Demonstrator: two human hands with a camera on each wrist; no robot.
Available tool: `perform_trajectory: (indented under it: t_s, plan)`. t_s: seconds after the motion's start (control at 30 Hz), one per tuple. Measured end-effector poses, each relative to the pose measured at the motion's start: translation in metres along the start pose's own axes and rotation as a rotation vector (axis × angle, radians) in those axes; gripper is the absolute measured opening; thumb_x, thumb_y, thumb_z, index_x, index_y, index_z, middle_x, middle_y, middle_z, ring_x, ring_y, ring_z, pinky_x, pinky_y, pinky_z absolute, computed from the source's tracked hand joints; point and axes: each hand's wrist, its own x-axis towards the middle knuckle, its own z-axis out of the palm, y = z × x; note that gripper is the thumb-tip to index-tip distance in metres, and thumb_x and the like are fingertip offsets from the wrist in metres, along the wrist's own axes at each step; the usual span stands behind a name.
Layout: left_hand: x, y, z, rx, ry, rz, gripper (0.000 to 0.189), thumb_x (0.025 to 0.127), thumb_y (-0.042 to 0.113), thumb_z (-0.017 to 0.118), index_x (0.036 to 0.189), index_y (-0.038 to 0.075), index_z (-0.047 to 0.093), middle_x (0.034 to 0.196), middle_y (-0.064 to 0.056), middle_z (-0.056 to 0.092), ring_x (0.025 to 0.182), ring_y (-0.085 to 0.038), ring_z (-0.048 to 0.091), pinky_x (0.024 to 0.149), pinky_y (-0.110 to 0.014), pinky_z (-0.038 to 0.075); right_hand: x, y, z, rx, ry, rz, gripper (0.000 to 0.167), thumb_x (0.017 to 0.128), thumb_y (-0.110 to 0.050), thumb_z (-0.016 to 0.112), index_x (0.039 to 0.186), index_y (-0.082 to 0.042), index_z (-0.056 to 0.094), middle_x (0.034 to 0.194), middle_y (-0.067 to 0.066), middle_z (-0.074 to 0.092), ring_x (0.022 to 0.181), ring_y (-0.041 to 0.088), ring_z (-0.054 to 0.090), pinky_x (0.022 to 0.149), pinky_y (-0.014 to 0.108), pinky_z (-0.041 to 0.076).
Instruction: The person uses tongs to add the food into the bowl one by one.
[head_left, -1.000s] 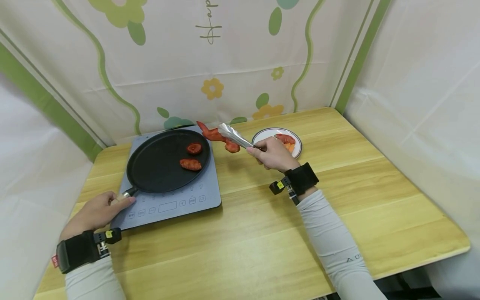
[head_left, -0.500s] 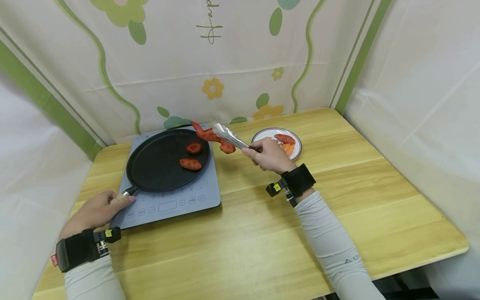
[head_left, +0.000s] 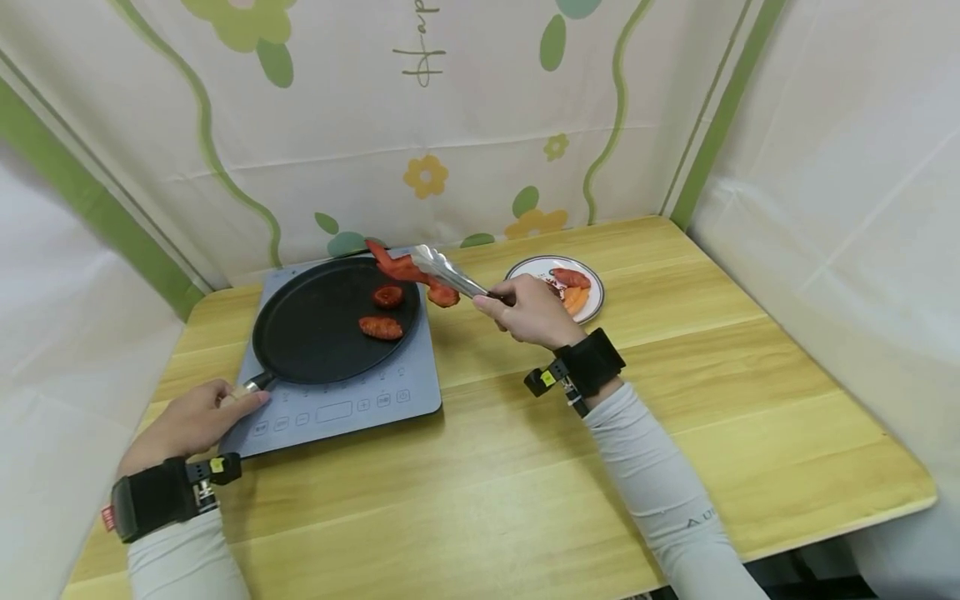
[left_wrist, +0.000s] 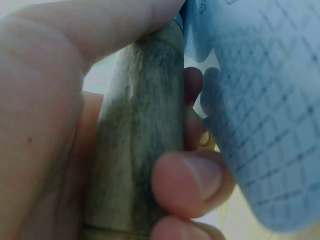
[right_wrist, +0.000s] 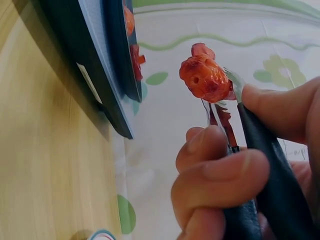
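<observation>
The right hand [head_left: 534,315] is gripping tongs [head_left: 450,271] that are pinching a chicken wing [head_left: 399,267] in the air at the two-o'clock edge of the pan [head_left: 311,329]. The chicken wing is slanting lengthwise from four to ten o'clock, narrow tip pointing to ten; the left hand [head_left: 191,423] is clasping the handle [left_wrist: 140,110] at eight.

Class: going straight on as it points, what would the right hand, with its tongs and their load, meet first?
Probably the flowered backdrop beyond the frying pan, though depth is unclear.

The tongs [head_left: 453,274] are shiny metal, the pan [head_left: 315,325] matt.
</observation>
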Motion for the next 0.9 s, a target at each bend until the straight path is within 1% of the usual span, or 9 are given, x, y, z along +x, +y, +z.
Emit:
perform_trajectory:
  t_s: [0.13,0.3,0.4,0.53,0.7,0.8,0.9]
  plan:
    - [0.003,0.005,0.005,-0.018,0.007,0.002,0.052,0.107,0.054,0.053,0.091,0.003,0.055,0.078,-0.004,0.051,0.075,-0.020,0.052,0.065,-0.031,0.040,-0.002,-0.002,0.005,-0.080,0.002,-0.008,0.036,0.106,-0.041,0.063,0.083,-0.014,0.069,0.066,-0.002,0.048,0.055,0.015,0.043,0.053,0.029,0.031]
    - [0.006,0.007,0.006,-0.021,0.004,0.001,0.054,0.107,0.054,0.053,0.096,0.001,0.058,0.080,-0.005,0.054,0.077,-0.021,0.053,0.065,-0.032,0.041,0.001,-0.013,0.011,-0.204,0.022,-0.022,0.038,0.105,-0.044,0.064,0.078,-0.017,0.064,0.064,-0.004,0.041,0.053,0.013,0.036,0.052,0.028,0.024]
    - [0.007,0.008,0.006,-0.022,0.004,0.007,0.055,0.107,0.053,0.053,0.100,-0.001,0.060,0.081,-0.005,0.055,0.078,-0.020,0.054,0.065,-0.031,0.042,0.004,-0.021,0.014,-0.259,0.034,-0.029,0.040,0.104,-0.045,0.064,0.075,-0.018,0.061,0.064,-0.004,0.041,0.053,0.013,0.036,0.051,0.029,0.023]
    - [0.007,0.011,0.006,-0.023,0.000,0.004,0.056,0.107,0.054,0.053,0.101,-0.001,0.061,0.082,-0.006,0.056,0.078,-0.021,0.054,0.066,-0.032,0.042,0.009,-0.030,0.019,-0.327,0.043,-0.036,0.043,0.104,-0.048,0.062,0.074,-0.019,0.057,0.065,-0.004,0.041,0.054,0.014,0.036,0.052,0.029,0.024]
    - [0.008,0.013,0.007,-0.016,0.005,-0.010,0.056,0.106,0.055,0.053,0.098,0.000,0.058,0.082,-0.006,0.055,0.079,-0.022,0.053,0.068,-0.033,0.040,0.013,-0.038,0.026,-0.402,0.051,-0.048,0.039,0.105,-0.050,0.061,0.079,-0.021,0.062,0.066,-0.003,0.044,0.056,0.015,0.040,0.052,0.030,0.027]
    - [0.011,0.015,0.008,-0.014,0.010,0.001,0.055,0.106,0.054,0.054,0.098,0.000,0.059,0.080,-0.005,0.053,0.077,-0.021,0.053,0.067,-0.033,0.040,0.014,-0.039,0.030,-0.458,0.060,-0.063,0.035,0.105,-0.050,0.061,0.087,-0.020,0.067,0.067,-0.003,0.047,0.057,0.014,0.043,0.051,0.030,0.029]
    - [0.014,0.018,0.009,-0.023,0.015,0.018,0.053,0.107,0.051,0.055,0.100,-0.001,0.060,0.077,-0.004,0.052,0.075,-0.020,0.052,0.064,-0.031,0.040,0.014,-0.040,0.034,-0.533,0.078,-0.095,0.034,0.105,-0.049,0.061,0.094,-0.019,0.070,0.067,-0.004,0.048,0.057,0.014,0.044,0.051,0.029,0.030]
